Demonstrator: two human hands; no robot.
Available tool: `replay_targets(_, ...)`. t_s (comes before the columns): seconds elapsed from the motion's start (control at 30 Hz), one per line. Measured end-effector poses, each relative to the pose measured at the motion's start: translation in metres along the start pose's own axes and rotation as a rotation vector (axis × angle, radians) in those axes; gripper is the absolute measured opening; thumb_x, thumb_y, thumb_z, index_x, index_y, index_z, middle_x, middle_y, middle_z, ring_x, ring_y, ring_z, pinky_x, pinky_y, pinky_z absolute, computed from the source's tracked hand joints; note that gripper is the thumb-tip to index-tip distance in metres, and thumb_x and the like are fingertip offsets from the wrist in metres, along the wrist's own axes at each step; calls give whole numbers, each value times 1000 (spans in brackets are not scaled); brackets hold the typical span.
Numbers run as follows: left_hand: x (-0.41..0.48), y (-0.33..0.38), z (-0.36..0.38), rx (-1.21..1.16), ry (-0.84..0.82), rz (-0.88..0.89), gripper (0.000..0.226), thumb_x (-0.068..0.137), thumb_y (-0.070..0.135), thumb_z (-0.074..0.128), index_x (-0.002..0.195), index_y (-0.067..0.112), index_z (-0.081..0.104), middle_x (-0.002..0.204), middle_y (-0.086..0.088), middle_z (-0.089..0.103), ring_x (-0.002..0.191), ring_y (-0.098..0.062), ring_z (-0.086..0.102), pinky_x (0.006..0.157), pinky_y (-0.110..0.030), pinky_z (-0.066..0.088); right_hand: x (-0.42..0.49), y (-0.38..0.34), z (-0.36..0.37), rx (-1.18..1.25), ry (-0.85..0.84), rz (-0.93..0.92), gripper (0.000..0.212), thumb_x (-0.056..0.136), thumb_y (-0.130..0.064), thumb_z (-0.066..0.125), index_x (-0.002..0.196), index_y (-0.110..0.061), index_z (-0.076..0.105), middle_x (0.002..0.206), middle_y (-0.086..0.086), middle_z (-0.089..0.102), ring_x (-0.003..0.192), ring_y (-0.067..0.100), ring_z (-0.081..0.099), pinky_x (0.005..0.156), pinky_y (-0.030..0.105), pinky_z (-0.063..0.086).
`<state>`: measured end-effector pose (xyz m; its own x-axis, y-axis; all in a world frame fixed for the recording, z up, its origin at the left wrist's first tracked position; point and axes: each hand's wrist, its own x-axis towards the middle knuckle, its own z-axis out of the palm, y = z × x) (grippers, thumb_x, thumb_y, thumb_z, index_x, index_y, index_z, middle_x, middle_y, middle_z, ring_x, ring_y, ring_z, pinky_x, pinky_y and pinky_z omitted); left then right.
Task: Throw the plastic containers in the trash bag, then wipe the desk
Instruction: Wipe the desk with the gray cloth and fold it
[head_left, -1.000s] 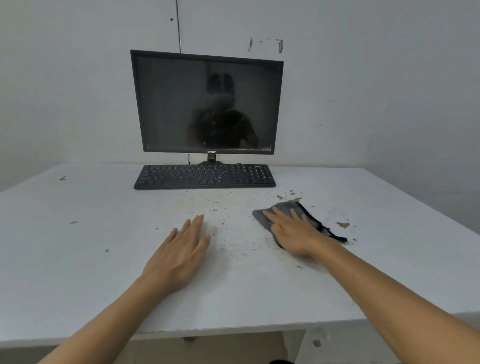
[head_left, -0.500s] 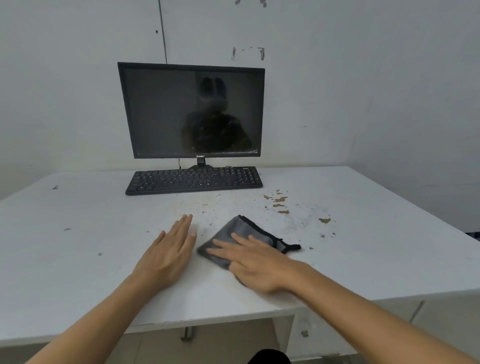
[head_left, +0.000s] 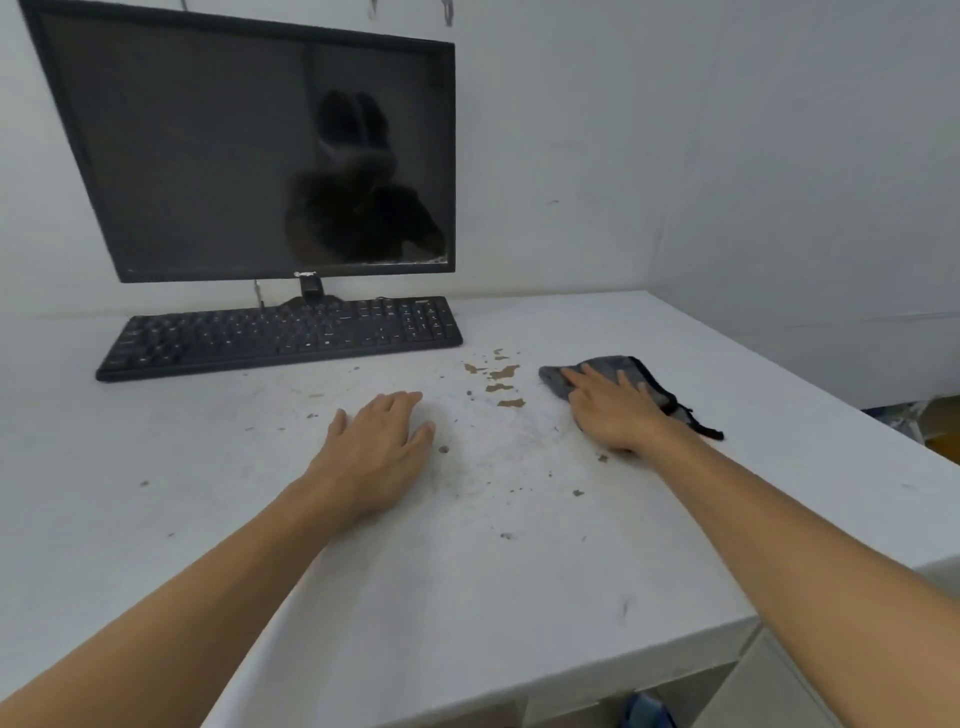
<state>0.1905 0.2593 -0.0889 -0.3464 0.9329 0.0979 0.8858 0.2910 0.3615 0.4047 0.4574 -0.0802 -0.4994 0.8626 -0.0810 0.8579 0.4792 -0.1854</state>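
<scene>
My right hand (head_left: 615, 415) presses flat on the grey cloth (head_left: 618, 371) toward the desk's (head_left: 519, 597) right edge; my left hand (head_left: 376, 452) rests flat, empty; the monitor (head_left: 249, 150) logo is unreadable.

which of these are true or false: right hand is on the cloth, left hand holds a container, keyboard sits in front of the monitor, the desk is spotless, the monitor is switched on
1. The right hand presses on the grey cloth. True.
2. The left hand holds a plastic container. False: it lies flat and empty on the desk.
3. The keyboard sits in front of the monitor. True.
4. The desk is spotless. False: brown flecks and specks lie between the hands.
5. The monitor is switched on. False: its screen is dark.
</scene>
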Motion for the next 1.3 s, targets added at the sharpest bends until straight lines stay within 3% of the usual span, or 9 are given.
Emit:
replay_targets(0.1, 7, -3, 7, 60, 34, 1, 58, 103, 46, 24, 156, 24, 25, 166, 6, 21, 153, -14, 16, 124, -52, 4, 35, -41, 0, -1, -25, -15, 55, 105, -38, 8, 160, -32, 3, 169, -4, -2, 152, 40, -5, 123, 53, -2)
replay_targets(0.27, 7, -6, 7, 49, 49, 9, 56, 102, 43, 23, 156, 25, 26, 165, 7, 22, 152, -13, 17, 124, -51, 6, 23, -101, 10, -3, -44, -238, 54, 107, -37, 13, 160, -29, 7, 168, -4, 1, 153, 37, -2, 123, 53, 0)
replay_targets(0.5, 4, -6, 5, 57, 31, 8, 54, 104, 38, 25, 156, 26, 24, 167, 6, 19, 153, -13, 15, 125, -49, 5, -81, -57, 10, 36, -99, -551, 54, 106, -32, 19, 157, -45, 9, 165, -22, 2, 153, 13, -4, 124, 43, -4)
replay_targets(0.6, 3, -5, 5, 53, 22, 8, 54, 104, 38, 24, 156, 26, 23, 167, 6, 17, 154, -13, 13, 125, -48, 3, -103, -10, 1, 9, -83, -471, 54, 106, -32, 21, 155, -51, 9, 164, -27, 0, 153, 8, -6, 124, 40, -5)
replay_targets(0.73, 4, -6, 7, 66, 22, 9, 55, 103, 40, 23, 156, 26, 23, 167, 6, 17, 154, -14, 13, 125, -49, 4, -81, 36, -9, -7, -24, -195, 53, 106, -34, 19, 156, -47, 6, 166, -20, -3, 154, 17, -5, 123, 44, -3)
replay_targets(0.83, 5, -5, 9, 78, 33, 9, 57, 102, 42, 22, 156, 26, 22, 167, 6, 18, 153, -15, 15, 125, -50, 5, -33, 46, -11, 13, 3, -35, 53, 105, -37, 14, 158, -41, 7, 168, -12, -2, 154, 25, -2, 123, 48, -2)
replay_targets(0.93, 6, -3, 10, 76, 44, 7, 57, 101, 43, 23, 155, 24, 24, 165, 6, 21, 152, -15, 17, 124, -50, 6, 18, 31, -11, 16, -7, 11, 54, 106, -36, 11, 159, -36, 9, 168, -8, 0, 154, 30, -2, 123, 50, -3)
replay_targets(1.1, 5, -3, 10, 59, 63, 17, 56, 100, 43, 23, 153, 24, 27, 164, 5, 25, 151, -14, 20, 124, -51, 7, 64, -29, -9, -5, -38, -49, 54, 106, -34, 12, 160, -33, 7, 168, -6, -2, 153, 34, -5, 122, 53, -3)
replay_targets(1.3, 1, 1, 5, -118, 120, 5, 52, 101, 32, 29, 152, 22, 28, 162, 2, 30, 145, -17, 31, 124, -47, 9, 19, -99, 12, -23, -86, -395, 54, 106, -33, 16, 159, -36, 9, 168, -10, 1, 154, 33, -2, 122, 55, -2)
